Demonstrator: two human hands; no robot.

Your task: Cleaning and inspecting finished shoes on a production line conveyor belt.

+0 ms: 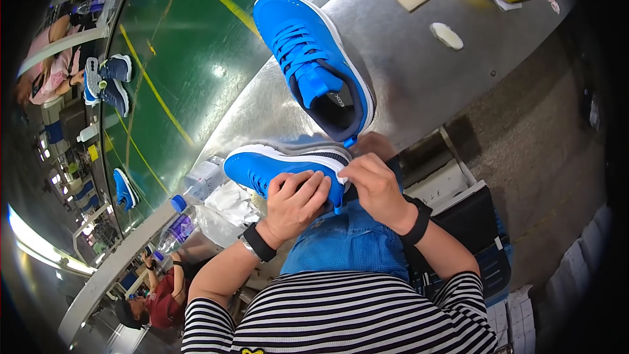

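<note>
At the centre of the frame, a blue shoe (pixel 247 165) lies on its side under the left hand (pixel 298 200), whose curled fingers grip it near the opening. The right hand (pixel 377 190) pinches a small white wad (pixel 343 179) against the heel. A second blue shoe (pixel 298 49) stands upright at upper centre on the metal table (pixel 419 78).
</note>
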